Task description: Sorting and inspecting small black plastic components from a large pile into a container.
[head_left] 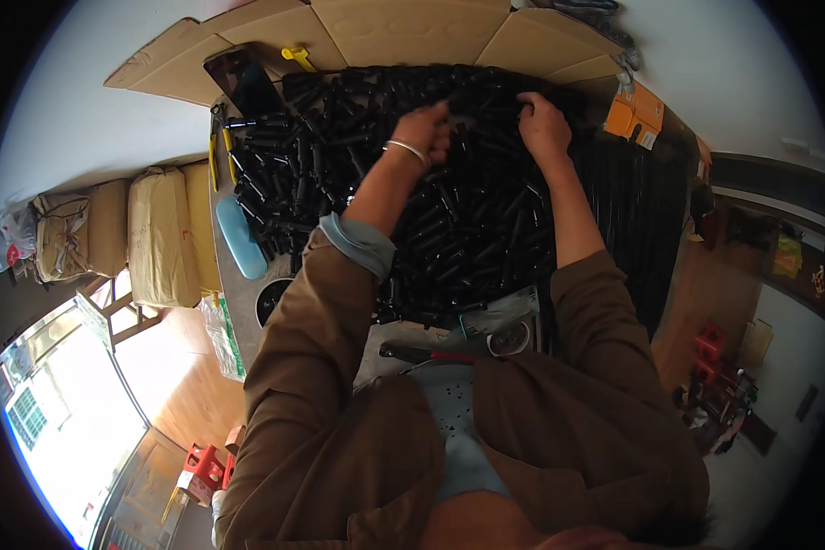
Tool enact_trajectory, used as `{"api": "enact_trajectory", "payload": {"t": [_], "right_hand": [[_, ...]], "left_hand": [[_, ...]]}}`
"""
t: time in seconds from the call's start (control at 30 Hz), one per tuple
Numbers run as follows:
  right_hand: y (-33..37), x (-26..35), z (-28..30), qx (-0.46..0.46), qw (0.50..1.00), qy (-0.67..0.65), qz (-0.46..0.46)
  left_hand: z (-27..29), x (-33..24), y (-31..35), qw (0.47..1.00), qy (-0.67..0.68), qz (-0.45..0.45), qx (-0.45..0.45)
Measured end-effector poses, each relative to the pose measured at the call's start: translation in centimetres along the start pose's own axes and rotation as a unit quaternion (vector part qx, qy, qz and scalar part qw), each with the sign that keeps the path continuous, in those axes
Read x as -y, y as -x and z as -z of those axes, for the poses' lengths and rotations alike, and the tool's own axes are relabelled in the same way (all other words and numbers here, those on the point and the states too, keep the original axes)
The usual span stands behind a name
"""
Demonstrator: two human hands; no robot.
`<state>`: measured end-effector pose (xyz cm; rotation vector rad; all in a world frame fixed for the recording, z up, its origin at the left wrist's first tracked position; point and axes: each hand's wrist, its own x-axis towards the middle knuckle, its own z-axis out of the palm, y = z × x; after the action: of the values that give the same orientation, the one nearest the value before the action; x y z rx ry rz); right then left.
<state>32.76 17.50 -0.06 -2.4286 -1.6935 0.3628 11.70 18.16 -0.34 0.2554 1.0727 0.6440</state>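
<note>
A wide heap of short black tubular parts [449,247] covers the table. My left hand [423,133], with a bangle on its wrist, hovers over the far middle of the heap, its fingers curled inward. Whatever lies in those fingers is too dark to make out. To its right, my right hand [545,126] is at the heap's far right, fingers bent down toward the black parts. Its fingertips are partly hidden, and I cannot make out what they grip. Neatly aligned rows of black parts [646,220] lie beside my right forearm.
Cardboard flaps [394,32] wall the table's far side. A phone [243,81], a yellow tool [297,59], yellow-handled pliers [227,151] and a blue case [240,238] sit at left. An orange box [634,115] stands far right. Red-handled pliers [412,353] lie near my body.
</note>
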Motion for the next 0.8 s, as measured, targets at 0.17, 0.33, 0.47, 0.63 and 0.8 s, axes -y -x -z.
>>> {"api": "enact_trajectory", "payload": {"t": [0.17, 0.33, 0.47, 0.63, 0.8], "right_hand": [[-0.6, -1.1, -0.8, -0.041, 0.999, -0.031, -0.011], [-2.5, -0.1, -1.1, -0.002, 0.999, -0.027, -0.018], [-4.0, 0.1, -1.4, -0.024, 0.996, 0.085, 0.010], [-0.5, 1.3, 1.9, 0.109, 0.976, -0.186, 0.017], [5.5, 5.2, 3.5, 0.360, 0.840, -0.398, 0.082]], "left_hand": [[1.9, -1.5, -1.2, 0.996, 0.056, -0.066, -0.014], [1.8, -0.3, 0.5, 0.997, 0.054, -0.058, 0.022], [0.6, 2.1, 2.6, 0.992, 0.086, -0.012, 0.091], [0.0, 3.7, 4.6, 0.989, 0.124, 0.028, 0.071], [0.7, 3.7, 4.4, 0.983, 0.163, 0.031, 0.075]]}}
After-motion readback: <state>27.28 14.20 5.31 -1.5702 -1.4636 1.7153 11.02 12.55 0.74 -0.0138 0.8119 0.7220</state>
